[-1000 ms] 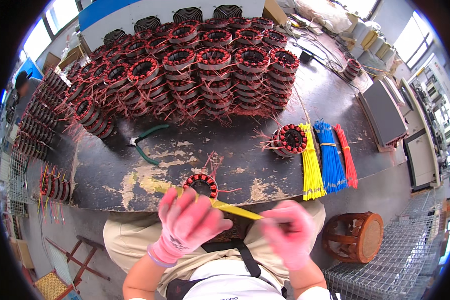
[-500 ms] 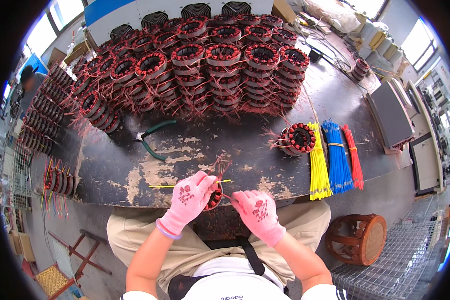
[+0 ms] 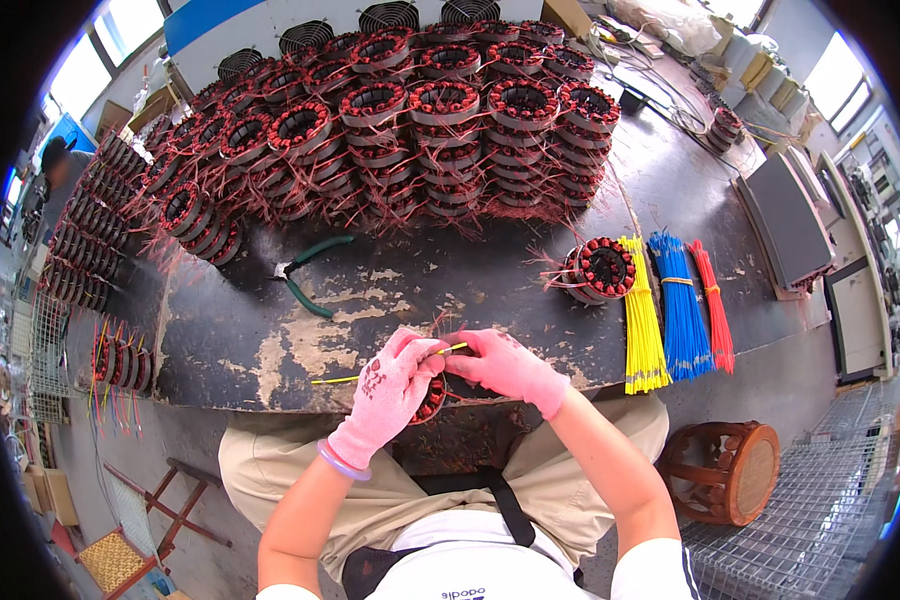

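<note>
My left hand (image 3: 395,385), in a pink glove, is closed in a pinch at the table's front edge. A thin yellow wire (image 3: 332,380) passes through its fingers, with one end sticking out to the left. Just below the fingers shows a small motor stator (image 3: 431,403) with red windings, partly covered by the hand. My right hand (image 3: 508,368), gloved likewise, meets the left fingertips and pinches near the yellow wire's other end. Fine reddish winding wires rise behind the fingers. Exactly which strands each hand grips is hidden.
Stacked stators (image 3: 450,130) fill the table's back. Green-handled cutters (image 3: 308,290) lie at left centre. On the right are another stator stack (image 3: 602,270) and yellow (image 3: 644,320), blue (image 3: 680,310) and red (image 3: 712,305) wire bundles. A wooden stool (image 3: 720,472) stands below right.
My right hand has moved up and left, from a strand beside the stator to my left fingertips. The yellow wire has shifted slightly right in the picture, and the view has moved a little.
</note>
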Demonstrator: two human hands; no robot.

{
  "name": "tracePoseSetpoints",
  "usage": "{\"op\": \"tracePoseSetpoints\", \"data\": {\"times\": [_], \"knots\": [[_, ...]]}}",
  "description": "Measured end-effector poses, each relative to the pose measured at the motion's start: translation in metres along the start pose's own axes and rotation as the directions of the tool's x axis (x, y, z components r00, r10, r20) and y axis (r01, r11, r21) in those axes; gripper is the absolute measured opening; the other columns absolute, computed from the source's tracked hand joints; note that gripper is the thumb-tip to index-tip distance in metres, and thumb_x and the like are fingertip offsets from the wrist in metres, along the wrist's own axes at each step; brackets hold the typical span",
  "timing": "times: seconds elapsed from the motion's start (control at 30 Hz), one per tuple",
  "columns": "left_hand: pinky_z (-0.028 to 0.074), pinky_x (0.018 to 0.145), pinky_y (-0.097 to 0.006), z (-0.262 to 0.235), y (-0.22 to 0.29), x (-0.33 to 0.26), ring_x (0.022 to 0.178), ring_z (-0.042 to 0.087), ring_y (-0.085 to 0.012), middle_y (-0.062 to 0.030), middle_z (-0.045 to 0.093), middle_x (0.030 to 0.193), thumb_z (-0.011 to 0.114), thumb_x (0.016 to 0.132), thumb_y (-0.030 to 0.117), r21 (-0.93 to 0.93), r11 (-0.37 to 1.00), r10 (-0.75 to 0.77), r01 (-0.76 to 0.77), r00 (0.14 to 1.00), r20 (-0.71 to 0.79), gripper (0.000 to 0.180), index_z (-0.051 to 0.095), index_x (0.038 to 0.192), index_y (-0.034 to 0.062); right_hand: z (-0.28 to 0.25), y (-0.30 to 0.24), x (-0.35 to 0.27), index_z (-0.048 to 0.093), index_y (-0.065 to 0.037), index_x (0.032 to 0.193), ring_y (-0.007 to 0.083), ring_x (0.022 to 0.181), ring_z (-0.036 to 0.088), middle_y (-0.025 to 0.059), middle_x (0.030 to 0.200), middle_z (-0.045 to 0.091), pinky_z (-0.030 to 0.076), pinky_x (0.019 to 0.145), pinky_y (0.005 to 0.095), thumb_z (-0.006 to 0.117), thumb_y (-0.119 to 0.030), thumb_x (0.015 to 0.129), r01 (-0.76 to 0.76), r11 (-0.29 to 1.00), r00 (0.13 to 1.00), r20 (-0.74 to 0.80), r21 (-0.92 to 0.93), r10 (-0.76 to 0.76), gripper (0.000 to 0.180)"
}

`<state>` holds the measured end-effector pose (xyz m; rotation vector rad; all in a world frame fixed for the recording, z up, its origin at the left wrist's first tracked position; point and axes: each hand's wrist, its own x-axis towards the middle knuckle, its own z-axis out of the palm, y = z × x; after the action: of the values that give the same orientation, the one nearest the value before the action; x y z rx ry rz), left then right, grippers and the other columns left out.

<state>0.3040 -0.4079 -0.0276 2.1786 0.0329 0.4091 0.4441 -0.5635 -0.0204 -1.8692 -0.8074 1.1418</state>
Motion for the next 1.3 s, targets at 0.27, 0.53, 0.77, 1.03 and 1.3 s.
{"op": "tracePoseSetpoints", "data": {"times": [0.27, 0.53, 0.77, 1.03, 1.3], "knots": [[0.055, 0.073, -0.039, 0.011, -0.004, 0.001, 0.089, 0.068, -0.0345, -0.0138, 0.063, 0.105, 0.062, 0.094, 0.004, 0.006, 1.000, -0.012, 0.013, 0.994, -0.110, 0.024, 0.063, 0.118, 0.0055, 0.004, 0.021, 0.018, 0.066, -0.001, 0.107, 0.0074, 0.072, 0.059, 0.0010, 0.090, 0.069, 0.049, 0.064, 0.0259, 0.066, -0.024, 0.095, -0.024, 0.969, 0.997, 0.072, 0.246, 0.006, 0.026], [0.056, 0.068, -0.036, 0.015, -0.005, -0.001, 0.083, 0.070, -0.0291, -0.0109, 0.067, 0.097, 0.064, 0.093, -0.001, 0.120, 0.992, 0.034, -0.022, 0.995, -0.098, 0.020, 0.064, 0.112, 0.0055, 0.009, 0.013, -0.006, 0.065, 0.001, 0.107, 0.0091, 0.074, 0.065, 0.0029, 0.095, 0.070, 0.050, 0.064, 0.0251, 0.062, -0.020, 0.098, -0.018, 0.990, 0.994, -0.101, 0.141, 0.032, 0.023], [0.056, 0.070, -0.038, 0.014, 0.000, 0.000, 0.084, 0.071, -0.0304, -0.0101, 0.066, 0.099, 0.065, 0.091, -0.001, 0.202, 0.979, -0.005, 0.022, 0.996, -0.087, 0.022, 0.065, 0.111, 0.0060, 0.021, 0.036, -0.035, 0.064, -0.001, 0.113, 0.0082, 0.080, 0.067, 0.0035, 0.096, 0.071, 0.050, 0.067, 0.0216, 0.059, -0.016, 0.102, 0.074, 0.827, 0.952, -0.286, 0.558, 0.108, 0.019], [0.056, 0.068, -0.038, 0.010, 0.003, 0.000, 0.082, 0.070, -0.0304, -0.0095, 0.066, 0.102, 0.068, 0.091, 0.004, 0.076, 0.996, 0.062, -0.054, 0.994, -0.095, 0.022, 0.066, 0.112, 0.0079, 0.022, 0.025, -0.014, 0.066, -0.001, 0.118, 0.0051, 0.081, 0.060, -0.0002, 0.091, 0.068, 0.050, 0.067, 0.0236, 0.062, -0.016, 0.099, 0.096, 0.926, 0.985, -0.167, 0.364, -0.037, 0.024], [0.056, 0.073, -0.039, 0.016, 0.005, -0.001, 0.088, 0.070, -0.0322, -0.0119, 0.067, 0.103, 0.066, 0.092, 0.004, 0.104, 0.994, -0.011, 0.016, 0.999, -0.042, 0.024, 0.066, 0.117, 0.0070, 0.028, 0.033, -0.010, 0.065, 0.000, 0.114, 0.0042, 0.082, 0.060, -0.0002, 0.092, 0.069, 0.051, 0.071, 0.0222, 0.063, -0.011, 0.099, 0.089, 0.968, 0.978, -0.203, 0.236, -0.040, 0.019]]}}
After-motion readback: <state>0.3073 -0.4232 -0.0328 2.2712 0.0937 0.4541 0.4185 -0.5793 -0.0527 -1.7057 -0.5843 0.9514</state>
